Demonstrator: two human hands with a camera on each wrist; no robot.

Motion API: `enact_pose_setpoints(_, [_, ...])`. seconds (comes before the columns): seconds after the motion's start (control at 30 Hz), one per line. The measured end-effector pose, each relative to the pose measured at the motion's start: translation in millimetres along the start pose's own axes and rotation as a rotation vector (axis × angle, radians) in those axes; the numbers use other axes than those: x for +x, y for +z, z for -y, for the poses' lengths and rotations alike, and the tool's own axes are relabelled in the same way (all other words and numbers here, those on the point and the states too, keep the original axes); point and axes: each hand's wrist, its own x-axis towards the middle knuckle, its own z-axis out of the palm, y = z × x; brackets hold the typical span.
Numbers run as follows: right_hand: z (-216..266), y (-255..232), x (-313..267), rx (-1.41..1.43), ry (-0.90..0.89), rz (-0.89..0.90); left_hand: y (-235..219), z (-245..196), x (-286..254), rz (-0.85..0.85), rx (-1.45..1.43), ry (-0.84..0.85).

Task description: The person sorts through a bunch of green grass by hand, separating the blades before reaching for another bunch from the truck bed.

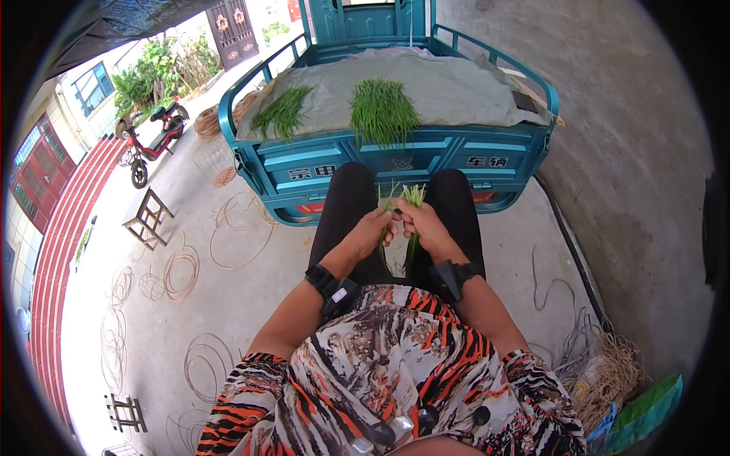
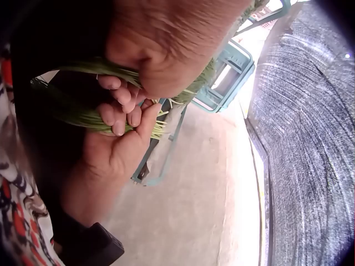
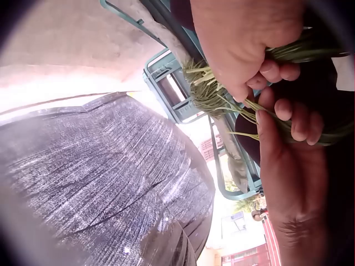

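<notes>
Both hands meet over the lap in the head view, their fingertips close together. My left hand (image 1: pixel 372 231) curls round a thin bunch of long green chives (image 2: pixel 100 67), with a few loose stalk ends poking up. In my right hand (image 1: pixel 427 228) is a thicker bunch of chives (image 1: pixel 414 194), its pale cut ends fairly even at the top. The green leaves of both bunches hang down between the thighs. In the right wrist view, a few thin stalks (image 3: pixel 244 134) stick out past the left thumb, and the fingers partly hide the stems.
Ahead stands a blue cargo tricycle bed (image 1: pixel 342 163) covered by a grey cloth (image 1: pixel 319 99). On it lie a large chive pile (image 1: pixel 382 110) and a smaller chive pile (image 1: pixel 281 112). Wire hoops (image 1: pixel 182 273), a wooden stool (image 1: pixel 148 218) and dry straw (image 1: pixel 614 372) are on the floor.
</notes>
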Motion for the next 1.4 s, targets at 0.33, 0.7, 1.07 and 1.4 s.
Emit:
enact_pose_setpoints(0.33, [2, -1, 0, 0.136, -0.012, -0.02, 3, -4, -2, -0.037, -0.108, -0.001])
enact_pose_setpoints(0.7, [14, 12, -12, -0.148, 0.009, 0.191, 5, -3, -2, 0.053, 0.25, -0.074])
enact_pose_setpoints(1.07, [17, 13, -13, -0.248, -0.022, 0.184, 5, -6, -5, 0.098, 0.231, -0.048])
enact_pose_setpoints(1.4, [0, -3, 5, 0.178, -0.138, -0.046, 6, -5, -4, 0.068, 0.276, -0.011])
